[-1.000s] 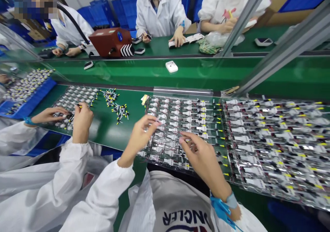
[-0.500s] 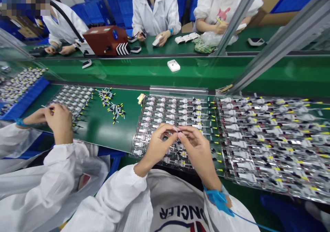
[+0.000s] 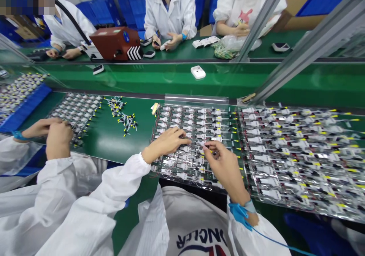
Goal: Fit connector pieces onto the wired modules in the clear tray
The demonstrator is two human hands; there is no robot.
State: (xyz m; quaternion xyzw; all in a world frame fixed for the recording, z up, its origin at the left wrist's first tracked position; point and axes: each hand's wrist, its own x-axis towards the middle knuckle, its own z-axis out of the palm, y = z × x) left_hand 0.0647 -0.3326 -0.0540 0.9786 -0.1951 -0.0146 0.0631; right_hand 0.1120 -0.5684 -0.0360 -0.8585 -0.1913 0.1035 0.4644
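My left hand [image 3: 171, 140] is stretched palm down over a clear tray [image 3: 159, 174] holding rows of small white assemblies with wires. Its thumb and forefinger are apart, their tips close to the parts in the middle of the tray. I see nothing held in it. To the right, my right hand [image 3: 224, 161] hovers over the same tray, thumb and forefinger pinched at a small dark piece too tiny to name. A blue wrist strap [image 3: 241, 214] with a cord circles my right wrist.
Another filled tray [image 3: 285, 153] with yellow-tipped leads lies to the right. Loose yellow-tipped leads [image 3: 128, 124] are piled on the green table to the left. A co-worker's hands [image 3: 58, 136] work beside another tray. A white casing [image 3: 198, 72] rests beyond the metal frame post [image 3: 265, 81].
My hands, together before, have parted. The left has moved left and down onto the tray, its fingers opening. My right has shifted slightly right. The white casing across the table has slid right.
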